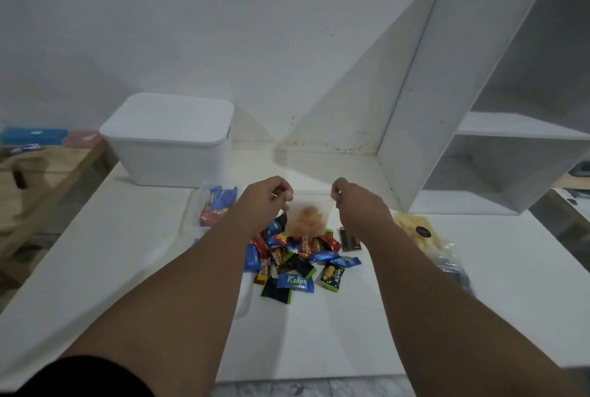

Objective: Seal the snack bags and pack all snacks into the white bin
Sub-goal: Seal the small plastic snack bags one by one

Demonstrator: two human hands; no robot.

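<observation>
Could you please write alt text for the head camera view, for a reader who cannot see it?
Two bare hands, left hand and right hand, pinch the top corners of a clear bag of orange snacks above a pile of wrapped snacks on a white table. A lidded white bin stands behind.

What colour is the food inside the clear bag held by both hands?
Pale orange, seen through the clear bag in the head view.

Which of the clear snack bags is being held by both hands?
The middle bag with orange snacks: the left hand and right hand pinch its top corners. The wrapper bag and yellow-chip bag lie untouched.
</observation>
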